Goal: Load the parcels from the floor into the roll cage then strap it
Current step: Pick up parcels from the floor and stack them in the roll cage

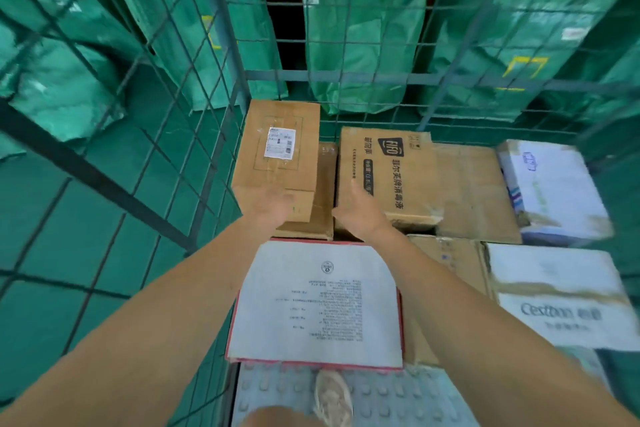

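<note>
Reaching in with both arms from the bottom of the frame, the left hand [268,206] lands on the near end of the long brown cardboard parcel with a white shipping label [277,146]. Motion blur smears its fingers, so I cannot tell whether they grip. The right hand [360,213] sits just right of that parcel, thumb up, its fingers hidden behind the palm, so their hold is unreadable too. The parcel lies at frame centre in the green wire roll cage [221,80], on top of another brown box. Its label faces up and its long axis runs up the frame. Beside it is a brown carton printed with black characters [388,177], its far-right flap blurred.
</note>
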### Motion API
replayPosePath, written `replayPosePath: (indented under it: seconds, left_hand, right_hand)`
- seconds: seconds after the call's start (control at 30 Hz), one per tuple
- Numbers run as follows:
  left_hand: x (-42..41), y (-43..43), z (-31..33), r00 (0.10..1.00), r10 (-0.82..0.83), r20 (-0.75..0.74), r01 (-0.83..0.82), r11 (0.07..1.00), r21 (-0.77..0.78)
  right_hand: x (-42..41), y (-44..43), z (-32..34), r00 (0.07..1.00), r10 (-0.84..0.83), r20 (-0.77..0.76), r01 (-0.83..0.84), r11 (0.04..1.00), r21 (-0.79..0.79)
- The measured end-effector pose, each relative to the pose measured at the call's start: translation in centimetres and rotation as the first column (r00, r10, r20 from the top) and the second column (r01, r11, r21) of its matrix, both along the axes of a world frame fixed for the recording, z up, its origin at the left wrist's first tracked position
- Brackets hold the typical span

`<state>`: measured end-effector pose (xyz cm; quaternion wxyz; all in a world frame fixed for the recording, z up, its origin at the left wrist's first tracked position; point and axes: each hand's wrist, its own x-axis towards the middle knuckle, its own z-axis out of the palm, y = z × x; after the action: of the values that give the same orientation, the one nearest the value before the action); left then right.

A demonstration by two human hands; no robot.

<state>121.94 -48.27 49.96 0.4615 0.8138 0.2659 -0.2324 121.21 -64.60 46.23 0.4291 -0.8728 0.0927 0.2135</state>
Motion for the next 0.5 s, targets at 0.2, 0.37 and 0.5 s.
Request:
replayPosePath:
  seconds: [0.2, 0.37, 0.5]
  left_hand:
    - [-7.1, -4.5, 5.6, 0.990, -0.133, 0.046, 0.134, 0.991, -0.022]
    - [-12.7, -8.7, 8.2, 0.968, -0.244, 0.054, 0.250, 0.958, -0.144]
    - [-16.4, -14.4, 9.2, 0.932, -0.353, 0.084, 0.363, 0.910, -0.201]
  right_hand:
    - [-8.6, -3.2, 6.8, 0.988, -0.137, 0.076, 0.131, 0.989, 0.072]
    - [-16.7, -7.7, 10.1, 0.915, -0.397, 0.066, 0.374, 0.899, 0.226]
    - [-24.0, -12.8, 10.9, 0.816, -0.572, 0.077, 0.552, 0.812, 0.189]
